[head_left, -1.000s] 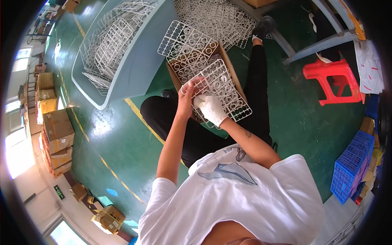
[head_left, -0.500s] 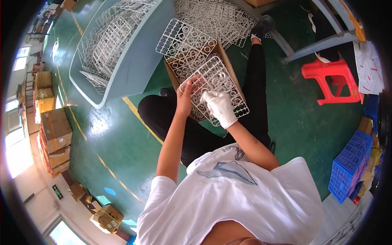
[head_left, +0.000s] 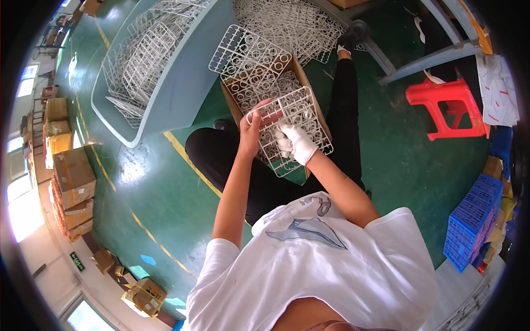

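My bare left hand (head_left: 251, 134) grips the left edge of a white plastic sprue frame (head_left: 301, 103), thumb on top. The frame is a grid of thin bars, tilted over an open cardboard box (head_left: 300, 71). My right hand (head_left: 297, 144), in a white glove, is closed at the middle of the frame with fingers curled; whether it pinches a bar or a ring is hidden. Small white rings (head_left: 287, 83) lie loose in the box, below the frame. Another sprue frame (head_left: 234, 52), with rings attached, leans across the box's far left edge.
A grey-blue tub (head_left: 190, 71) full of frames stands at left. A pile of frames (head_left: 290, 25) lies beyond the box. My legs flank the box. At right are a red stool (head_left: 450, 107), a metal table leg (head_left: 414, 69) and a blue crate (head_left: 472, 223).
The held frame has tilted and dropped slightly toward me, uncovering more loose rings in the box. My gloved right hand has shifted a little down and left, its fingers curled tighter.
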`<state>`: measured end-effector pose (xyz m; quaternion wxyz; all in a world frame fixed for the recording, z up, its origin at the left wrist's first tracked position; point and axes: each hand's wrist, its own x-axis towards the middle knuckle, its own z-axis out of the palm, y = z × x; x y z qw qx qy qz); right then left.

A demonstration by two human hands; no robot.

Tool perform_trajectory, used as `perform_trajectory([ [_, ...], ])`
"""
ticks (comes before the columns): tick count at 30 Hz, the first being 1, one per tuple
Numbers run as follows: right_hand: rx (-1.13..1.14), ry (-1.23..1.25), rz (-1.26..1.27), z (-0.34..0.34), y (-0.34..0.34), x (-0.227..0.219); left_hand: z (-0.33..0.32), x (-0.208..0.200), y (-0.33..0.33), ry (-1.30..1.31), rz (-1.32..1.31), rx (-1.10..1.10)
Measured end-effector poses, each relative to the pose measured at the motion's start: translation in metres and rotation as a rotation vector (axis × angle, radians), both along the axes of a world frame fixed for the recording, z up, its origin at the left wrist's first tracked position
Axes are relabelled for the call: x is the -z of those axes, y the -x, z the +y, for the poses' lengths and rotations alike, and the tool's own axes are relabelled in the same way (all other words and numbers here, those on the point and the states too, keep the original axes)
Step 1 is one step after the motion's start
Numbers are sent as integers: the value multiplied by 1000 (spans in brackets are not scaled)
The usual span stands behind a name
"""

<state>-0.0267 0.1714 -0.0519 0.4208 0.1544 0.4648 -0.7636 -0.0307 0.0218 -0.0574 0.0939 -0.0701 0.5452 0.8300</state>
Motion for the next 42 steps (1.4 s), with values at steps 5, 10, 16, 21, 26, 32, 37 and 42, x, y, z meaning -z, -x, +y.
perform_trajectory([
  [5, 184, 917, -492, 0, -2, -21, 4, 2, 5, -35, 15, -68],
  [10, 162, -506, 391, 4, 11, -52, -4, -2, 5, -37, -64, -160],
  [16, -255, -1093, 1175, 22, 17, -14, -5, -3, 2, -40, -30, -166],
  [21, -218, -583, 378, 27, 35, -27, -10, -7, 1, -48, -26, -88],
  [26, -441, -373, 982, 56, 33, -18, -18, -6, 0, -50, -16, 27],
  [32, -99, -293, 239, 48, 23, -70, -22, -6, 6, -72, -55, -109],
  [37, -143, -910, 997, 47, 26, -58, -20, -6, 3, -53, -47, -150],
  [42, -344, -1237, 1461, 44, 37, -23, -16, -8, 4, -54, -43, -135],
])
